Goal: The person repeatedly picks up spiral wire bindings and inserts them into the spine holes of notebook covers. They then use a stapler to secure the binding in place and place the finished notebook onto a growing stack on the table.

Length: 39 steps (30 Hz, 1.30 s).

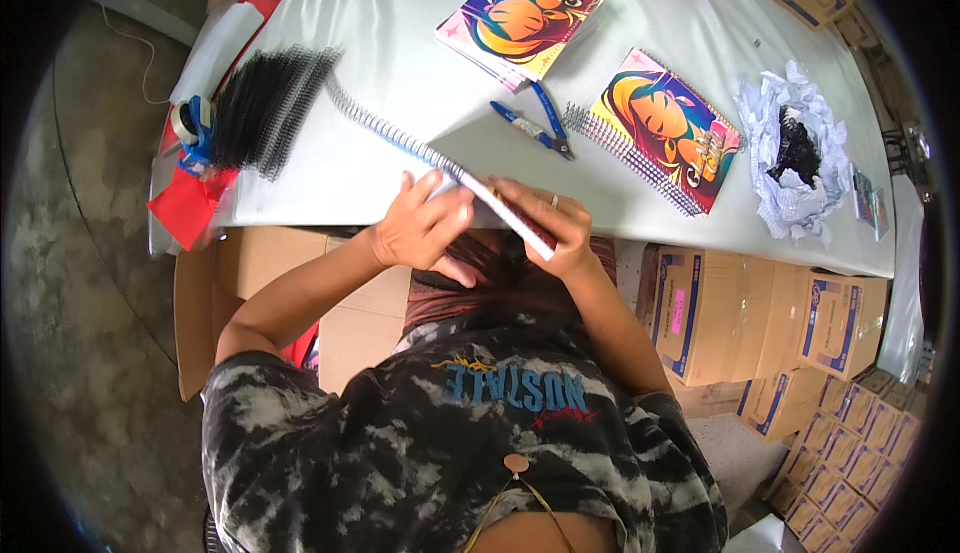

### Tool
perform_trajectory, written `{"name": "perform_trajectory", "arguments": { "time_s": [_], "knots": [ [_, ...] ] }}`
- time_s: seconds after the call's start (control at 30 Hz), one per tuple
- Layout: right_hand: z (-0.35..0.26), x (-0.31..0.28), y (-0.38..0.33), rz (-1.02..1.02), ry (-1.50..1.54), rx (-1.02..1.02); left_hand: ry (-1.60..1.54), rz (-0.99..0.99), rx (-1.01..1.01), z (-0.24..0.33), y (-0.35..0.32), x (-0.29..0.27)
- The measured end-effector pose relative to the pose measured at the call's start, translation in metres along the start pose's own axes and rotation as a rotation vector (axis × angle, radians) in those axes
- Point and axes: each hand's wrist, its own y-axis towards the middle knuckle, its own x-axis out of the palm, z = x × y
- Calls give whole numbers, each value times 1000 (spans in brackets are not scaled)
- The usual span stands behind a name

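Note:
A notebook (512,215) is held on edge at the table's front by my right hand (545,221), its fingers closed round the cover and pages. Along its upper edge runs a dark spiral binding coil (385,125), whose loose end sticks out far to the left over the table. My left hand (425,221) is beside the coil and the notebook's left face, fingers spread and slightly blurred. Blue-handled cutting pliers (540,123) lie beyond the notebook. To their right rests a stack of spiral-bound notebooks (665,133) with colourful covers; farther back is a stack of similar notebooks (520,18).
A heap of black spiral coils (272,108) lies at left, beside a blue tape dispenser (195,133) and red material (185,208). Crumpled white paper (770,153) holding black scraps sits at right. Cardboard boxes (740,318) stand under the white-covered table (350,3).

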Motion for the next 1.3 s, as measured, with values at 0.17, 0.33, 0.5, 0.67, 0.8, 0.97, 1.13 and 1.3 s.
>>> {"name": "perform_trajectory", "arguments": {
  "time_s": [0.17,0.33,0.5,0.67,0.8,0.97,1.13,1.3],
  "knots": [
    [-6,5,4,-84,13,15,66,171,-396,-29,40,-3],
    [-1,3,-2,-45,6,47,-129,142,-67,2,4,8],
    [0,10,4,-67,-15,22,-102,42,-319,-6,18,16],
    [6,11,2,7,-34,-16,183,263,-97,-30,36,6],
    [-3,18,10,-15,-11,44,11,189,-469,-17,51,8],
    [3,14,4,-5,62,167,-17,260,-160,-10,47,4],
    [-12,20,21,-197,-298,-138,138,-100,-636,-49,116,-17],
    [-37,67,17,-366,-382,-174,733,24,-439,-119,132,37]
  ]
}}
